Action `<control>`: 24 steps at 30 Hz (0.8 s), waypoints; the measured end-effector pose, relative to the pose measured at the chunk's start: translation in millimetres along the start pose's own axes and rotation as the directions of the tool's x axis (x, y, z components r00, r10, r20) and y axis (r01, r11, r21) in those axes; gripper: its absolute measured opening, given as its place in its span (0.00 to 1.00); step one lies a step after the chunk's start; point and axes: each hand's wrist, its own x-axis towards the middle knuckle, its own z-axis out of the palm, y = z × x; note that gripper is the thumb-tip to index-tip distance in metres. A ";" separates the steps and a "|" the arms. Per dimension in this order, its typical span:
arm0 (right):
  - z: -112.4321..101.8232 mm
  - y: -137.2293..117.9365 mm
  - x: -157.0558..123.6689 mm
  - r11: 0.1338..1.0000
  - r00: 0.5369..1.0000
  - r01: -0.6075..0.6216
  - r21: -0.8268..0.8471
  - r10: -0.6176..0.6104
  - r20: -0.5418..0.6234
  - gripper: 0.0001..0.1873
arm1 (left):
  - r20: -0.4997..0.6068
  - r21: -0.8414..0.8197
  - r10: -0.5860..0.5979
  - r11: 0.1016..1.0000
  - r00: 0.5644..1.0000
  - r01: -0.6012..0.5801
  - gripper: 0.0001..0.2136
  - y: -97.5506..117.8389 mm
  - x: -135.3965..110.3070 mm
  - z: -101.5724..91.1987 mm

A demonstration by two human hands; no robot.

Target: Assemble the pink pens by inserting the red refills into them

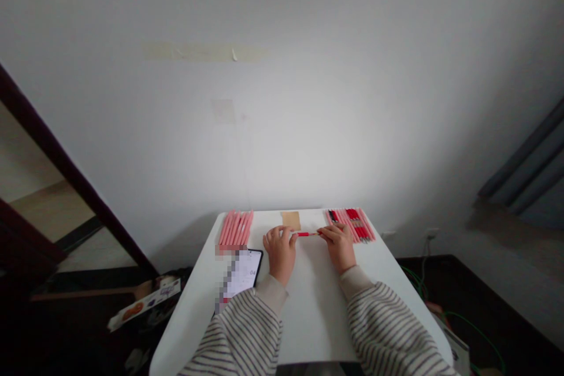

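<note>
Striped knit sleeves [235, 335] enter from the lower frame edge and lead to both hands, which are closed in a fingertip grip — neither is released. The left hand [279, 252] and right hand [338, 247] pinch opposite ends of a red pencil [306, 234]. Its long axis runs almost level across the view, with a tan section toward the right hand; neither hand is clearly nearer its middle.

Directly beyond the pencil lies a kraft-paper square [291, 220]. A row of pink pencils [235, 229] sits beyond the left hand, above a partly pixelated smartphone [240, 273]. A pink-and-red pencil row [351, 224] sits beyond the right hand, near the far edge of the white bench [312, 317]. Open bench surface extends between the forearms.
</note>
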 end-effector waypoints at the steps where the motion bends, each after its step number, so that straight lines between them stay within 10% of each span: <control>1: 0.1 0.4 0.0 1.000 1.000 -0.001 0.001 0.001 0.000 0.13 | 0.005 -0.005 0.003 1.000 1.000 -0.003 0.10 0.3 -0.2 -0.3; 24: -2.4 -4.8 -0.4 1.000 1.000 -0.004 -0.009 0.004 -0.019 0.12 | -0.016 -0.008 0.014 1.000 1.000 -0.014 0.10 -0.7 -0.9 -0.3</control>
